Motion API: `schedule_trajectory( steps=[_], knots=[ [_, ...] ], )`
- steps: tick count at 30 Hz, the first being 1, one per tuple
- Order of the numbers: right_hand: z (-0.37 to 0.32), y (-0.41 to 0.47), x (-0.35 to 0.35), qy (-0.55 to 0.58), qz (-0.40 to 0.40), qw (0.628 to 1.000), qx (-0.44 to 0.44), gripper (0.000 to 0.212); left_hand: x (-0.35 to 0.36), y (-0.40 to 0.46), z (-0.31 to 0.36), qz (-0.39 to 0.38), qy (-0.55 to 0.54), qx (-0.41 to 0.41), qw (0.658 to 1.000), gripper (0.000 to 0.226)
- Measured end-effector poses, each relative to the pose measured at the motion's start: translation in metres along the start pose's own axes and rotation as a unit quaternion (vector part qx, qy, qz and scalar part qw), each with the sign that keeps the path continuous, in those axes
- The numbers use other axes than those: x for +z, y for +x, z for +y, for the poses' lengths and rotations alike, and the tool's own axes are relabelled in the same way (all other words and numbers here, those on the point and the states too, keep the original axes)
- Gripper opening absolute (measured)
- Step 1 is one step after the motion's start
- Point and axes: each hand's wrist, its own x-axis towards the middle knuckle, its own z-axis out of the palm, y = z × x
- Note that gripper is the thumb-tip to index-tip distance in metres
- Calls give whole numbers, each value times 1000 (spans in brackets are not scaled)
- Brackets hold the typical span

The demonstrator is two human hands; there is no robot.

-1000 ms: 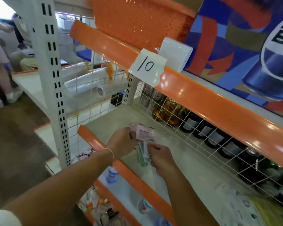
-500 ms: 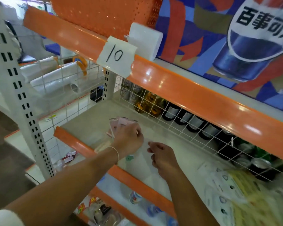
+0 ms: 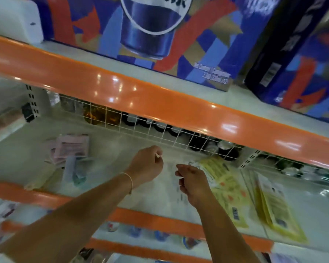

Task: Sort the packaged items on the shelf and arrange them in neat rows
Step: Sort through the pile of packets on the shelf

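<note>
Bare pale shelf board [image 3: 110, 149] lies mid-frame between the pink-labelled packets [image 3: 70, 147], now released left, and yellow flat packets [image 3: 226, 183] right. Left hand [image 3: 146, 164] loosely curled, empty; right hand [image 3: 193, 182] curled by the yellow packets, grip unclear.

Blue soda cartons [image 3: 160, 35] above, dark bottles [image 3: 196, 143] behind white wire mesh [image 3: 141, 128]

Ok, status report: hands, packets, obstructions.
Left hand loosely curled, right hand open, both empty. Pink packets piled at left, yellow packets unsorted at right. Shelf bare between, nothing blocking.
</note>
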Motion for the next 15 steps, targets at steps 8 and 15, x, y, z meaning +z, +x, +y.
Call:
schedule_trajectory(
  steps=[8, 15],
  knots=[
    [21, 12, -99, -71, 50, 996, -22, 9, 86, 4, 47, -57, 35, 18, 998, 23],
    [49, 27, -153, -345, 26, 937, -44, 34, 156, -6, 52, -84, 144, 41, 985, 27]
  ],
)
